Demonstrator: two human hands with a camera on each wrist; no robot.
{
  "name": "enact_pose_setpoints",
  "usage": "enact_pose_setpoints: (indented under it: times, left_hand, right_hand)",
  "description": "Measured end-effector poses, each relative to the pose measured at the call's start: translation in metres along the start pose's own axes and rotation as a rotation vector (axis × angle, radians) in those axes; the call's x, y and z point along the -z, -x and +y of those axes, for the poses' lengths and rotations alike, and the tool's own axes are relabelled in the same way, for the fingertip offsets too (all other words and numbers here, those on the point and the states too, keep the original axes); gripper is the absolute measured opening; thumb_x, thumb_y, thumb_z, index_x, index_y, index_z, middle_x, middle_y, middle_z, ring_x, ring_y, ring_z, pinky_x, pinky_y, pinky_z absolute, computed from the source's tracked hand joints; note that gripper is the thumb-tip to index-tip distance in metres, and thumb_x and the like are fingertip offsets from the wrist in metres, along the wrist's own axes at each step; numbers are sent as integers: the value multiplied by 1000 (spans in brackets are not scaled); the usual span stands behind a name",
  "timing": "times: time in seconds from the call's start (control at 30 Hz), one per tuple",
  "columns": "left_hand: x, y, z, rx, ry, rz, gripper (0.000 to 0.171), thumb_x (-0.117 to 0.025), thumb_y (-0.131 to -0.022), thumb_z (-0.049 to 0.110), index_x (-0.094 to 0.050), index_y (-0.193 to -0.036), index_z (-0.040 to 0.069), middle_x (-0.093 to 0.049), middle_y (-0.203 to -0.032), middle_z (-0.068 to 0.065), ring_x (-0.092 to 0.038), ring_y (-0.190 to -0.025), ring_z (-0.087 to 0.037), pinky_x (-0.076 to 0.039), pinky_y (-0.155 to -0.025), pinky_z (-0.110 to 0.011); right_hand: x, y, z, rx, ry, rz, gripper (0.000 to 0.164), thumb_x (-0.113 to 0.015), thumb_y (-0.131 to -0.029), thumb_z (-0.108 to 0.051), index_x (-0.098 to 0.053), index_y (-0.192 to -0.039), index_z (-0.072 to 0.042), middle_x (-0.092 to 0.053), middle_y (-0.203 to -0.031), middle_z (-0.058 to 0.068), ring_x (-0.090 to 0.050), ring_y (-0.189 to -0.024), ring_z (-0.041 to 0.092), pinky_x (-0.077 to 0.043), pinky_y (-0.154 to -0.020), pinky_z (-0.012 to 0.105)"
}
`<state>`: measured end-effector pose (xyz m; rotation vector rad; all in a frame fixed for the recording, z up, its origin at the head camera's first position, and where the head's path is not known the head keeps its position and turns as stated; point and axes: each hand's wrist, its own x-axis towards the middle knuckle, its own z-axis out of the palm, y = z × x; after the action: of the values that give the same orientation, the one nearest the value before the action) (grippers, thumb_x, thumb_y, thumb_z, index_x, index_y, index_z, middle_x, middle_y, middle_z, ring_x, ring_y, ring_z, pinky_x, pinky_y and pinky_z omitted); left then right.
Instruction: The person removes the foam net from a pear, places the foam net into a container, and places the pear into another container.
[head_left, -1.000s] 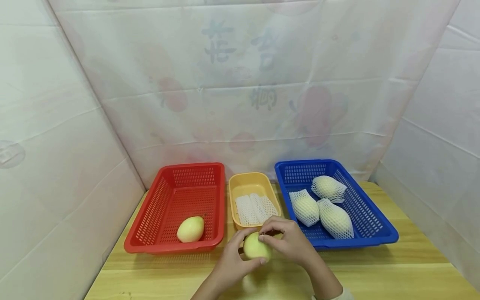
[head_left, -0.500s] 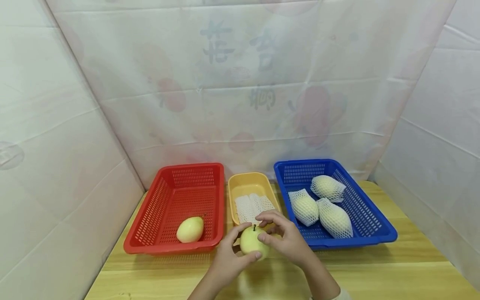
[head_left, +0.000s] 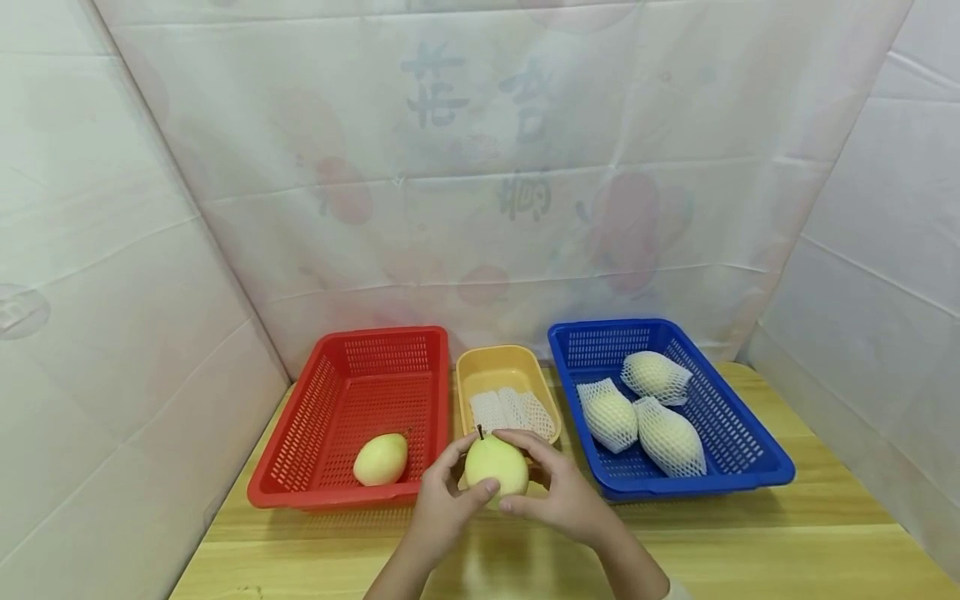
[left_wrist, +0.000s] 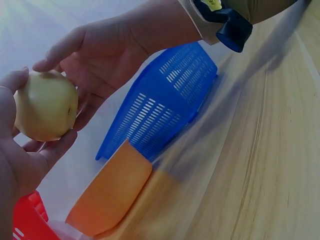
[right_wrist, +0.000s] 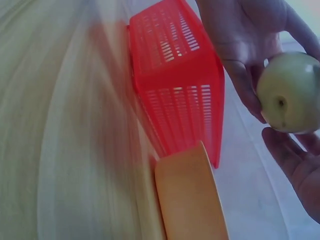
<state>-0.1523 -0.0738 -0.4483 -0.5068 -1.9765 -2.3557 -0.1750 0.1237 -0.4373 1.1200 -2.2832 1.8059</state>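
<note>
A pale yellow-green pear (head_left: 497, 468) is held in the air between both hands in front of the yellow tub, its dark stem pointing up and away. The left hand (head_left: 442, 500) grips its left side, thumb across the near face. From the right, the right hand (head_left: 564, 498) holds it too, fingers at the far side and thumb low in front. Both wrist views show the underside of the pear (left_wrist: 47, 106), with fingers of each hand around it. Another bare pear (head_left: 381, 459) lies in the red basket (head_left: 262, 492).
The yellow tub (head_left: 468, 367) between the baskets holds several white foam net sleeves (head_left: 513, 410). To the right, the blue basket (head_left: 750, 482) contains three net-wrapped pears (head_left: 670, 437). Cloth walls (head_left: 480, 250) enclose the wooden table (head_left: 712, 550) at the back and sides.
The pear has shifted slightly left and up, and its stem has turned into view. The right hand's fingers have gone from the stem end to gripping the pear's right side.
</note>
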Motion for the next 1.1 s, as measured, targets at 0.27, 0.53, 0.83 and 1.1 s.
enact_pose_setpoints:
  times: [0.27,0.53,0.83,1.1]
  left_hand:
    - [1,1,0,-1,-26,1,64,-68,-89,8,-39,-147,4,-48,-140,-14,-51,-123,-28,-54,-93,-29]
    - [-3,0,1,-7,-22,62,62,-71,-87,7,-45,-143,13,-47,-139,-12,-46,-127,-30,-52,-96,-31]
    - [-7,-2,-1,38,-42,123,67,-78,-81,10,-45,-140,13,-47,-137,-13,-50,-124,-32,-55,-91,-32]
    - [-7,-2,1,25,-16,143,67,-75,-83,8,-43,-142,6,-46,-138,-15,-51,-123,-32,-56,-89,-32]
  right_hand:
    - [-8,0,-3,33,40,89,67,-80,-82,-12,-50,-141,-15,-53,-138,7,-55,-116,16,-56,-89,32]
    - [-16,-1,1,42,190,229,70,-88,-74,-21,-55,-136,-21,-54,-136,-1,-55,-118,17,-58,-85,33]
    - [-21,-1,5,149,408,253,70,-87,-74,-20,-56,-136,-20,-55,-135,1,-56,-121,24,-55,-91,31]
    - [-23,0,4,119,380,238,69,-85,-77,-26,-54,-138,-23,-52,-139,1,-53,-127,24,-55,-92,33]
